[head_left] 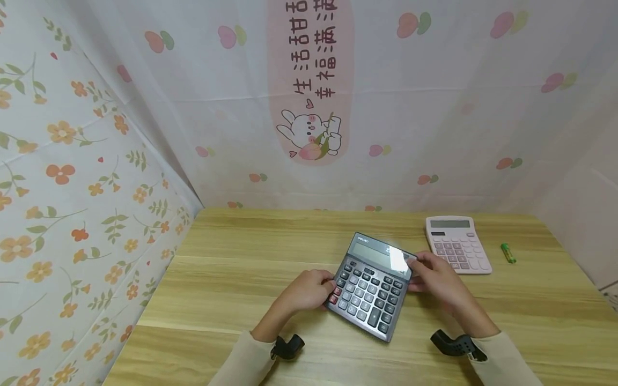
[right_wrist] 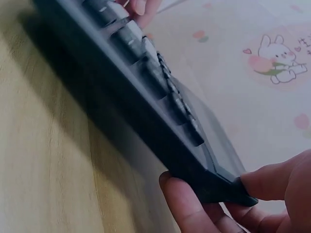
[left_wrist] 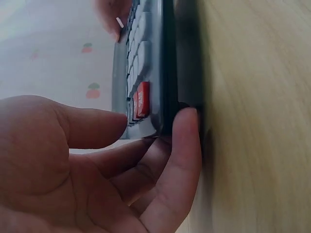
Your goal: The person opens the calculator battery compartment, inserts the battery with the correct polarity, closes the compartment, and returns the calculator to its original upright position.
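Note:
A dark grey calculator [head_left: 369, 289] with grey, black and two red keys is held face up, turned at an angle, between both hands. My left hand [head_left: 309, 290] grips its left edge beside the red keys; in the left wrist view the thumb [left_wrist: 97, 127] lies on top and the fingers [left_wrist: 182, 160] curl underneath. At the upper right corner, by the display, my right hand [head_left: 436, 279] pinches it, thumb above and fingers [right_wrist: 184, 201] below. Both wrist views show a gap with shadow between the calculator's underside and the wooden table [head_left: 232, 300].
A pale pink calculator [head_left: 458, 244] lies on the table at the back right. Right of it is a small green battery-like cylinder [head_left: 508, 253]. A printed cloth [head_left: 232, 134] hangs behind the table, and a floral cloth [head_left: 82, 214] hangs on the left.

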Available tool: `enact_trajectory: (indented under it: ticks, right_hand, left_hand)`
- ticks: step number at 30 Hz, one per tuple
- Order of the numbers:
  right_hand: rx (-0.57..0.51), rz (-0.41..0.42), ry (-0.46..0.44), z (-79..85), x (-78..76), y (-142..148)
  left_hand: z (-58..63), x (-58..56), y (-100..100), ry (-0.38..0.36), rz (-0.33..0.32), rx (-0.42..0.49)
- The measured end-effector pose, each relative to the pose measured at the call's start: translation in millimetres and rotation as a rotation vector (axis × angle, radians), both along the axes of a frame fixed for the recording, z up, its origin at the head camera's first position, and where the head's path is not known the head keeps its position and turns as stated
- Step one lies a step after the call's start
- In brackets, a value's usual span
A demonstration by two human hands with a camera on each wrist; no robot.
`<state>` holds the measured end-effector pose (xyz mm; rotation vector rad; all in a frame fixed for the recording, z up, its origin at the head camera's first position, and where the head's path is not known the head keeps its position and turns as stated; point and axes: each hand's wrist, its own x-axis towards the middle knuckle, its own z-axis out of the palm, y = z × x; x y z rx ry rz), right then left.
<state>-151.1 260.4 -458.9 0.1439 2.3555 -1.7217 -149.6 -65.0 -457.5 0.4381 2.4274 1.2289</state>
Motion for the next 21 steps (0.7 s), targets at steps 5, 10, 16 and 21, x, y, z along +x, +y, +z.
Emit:
enact_trajectory:
  ticks: [5,10,16,21]
  right_hand:
    - [0.028,-0.005,-0.013,-0.2,0.2,-1.1]
    - [0.023,-0.009,-0.024,1.4,0.1,-3.0]
    - [0.023,-0.009,-0.013,0.1,0.4,-5.3]
    - [0.045,0.003,0.016,-2.9,1.2,-6.5]
  left_hand:
    - [2.5,0.3,0.9,0.077,-0.014,-0.09]
    - [2.9,0.0,0.9,0.106,-0.022,-0.119]
    - [-7.0,-3.2,-2.0,0.148,-0.039,-0.089]
    - [-25.9,-12.0,-4.2,0.129,-0.047,-0.067]
